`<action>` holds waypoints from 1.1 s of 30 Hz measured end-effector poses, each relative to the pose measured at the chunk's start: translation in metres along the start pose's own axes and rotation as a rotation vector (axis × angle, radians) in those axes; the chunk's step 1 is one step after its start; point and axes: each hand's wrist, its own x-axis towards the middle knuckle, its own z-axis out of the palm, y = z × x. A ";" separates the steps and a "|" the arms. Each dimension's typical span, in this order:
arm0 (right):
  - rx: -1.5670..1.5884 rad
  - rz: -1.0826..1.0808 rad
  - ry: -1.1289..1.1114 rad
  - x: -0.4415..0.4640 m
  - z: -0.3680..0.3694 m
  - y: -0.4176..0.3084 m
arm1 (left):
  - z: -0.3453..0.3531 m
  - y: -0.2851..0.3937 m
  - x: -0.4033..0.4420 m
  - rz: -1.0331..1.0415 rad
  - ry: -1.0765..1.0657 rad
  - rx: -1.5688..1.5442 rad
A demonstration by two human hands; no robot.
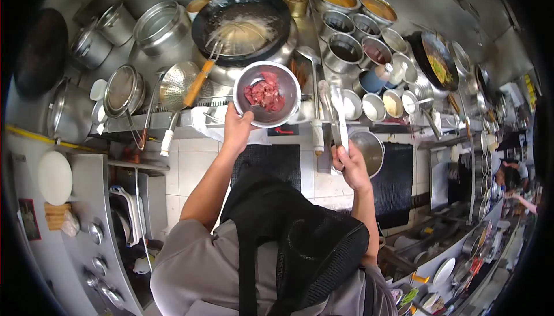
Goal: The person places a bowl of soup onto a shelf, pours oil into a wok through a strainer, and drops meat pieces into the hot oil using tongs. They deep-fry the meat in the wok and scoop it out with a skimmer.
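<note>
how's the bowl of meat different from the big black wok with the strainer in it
The bowl is bright silver metal, while the wok is black. The bowl is in the left hand; the wok sits on the stove and looks larger. The bowl holds red, raw-looking meat, the wok pale froth and a wire strainer. Both are round and open-topped.

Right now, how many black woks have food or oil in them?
2. Centre wok, straight ahead: foamy liquid, wire skimmer in it. Right wok, beyond the sauce pots: green and yellow food. Far-right clutter may hide more.
</note>
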 end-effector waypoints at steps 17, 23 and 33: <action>-1.218 -0.547 0.094 0.205 0.155 -0.088 | -0.080 0.037 0.165 0.244 0.230 0.363; -1.387 -0.573 0.269 0.290 0.167 -0.142 | -0.111 0.058 0.228 0.097 0.134 0.043; -1.883 -0.072 0.184 0.476 0.177 -0.109 | -0.172 0.068 0.204 0.006 0.274 0.031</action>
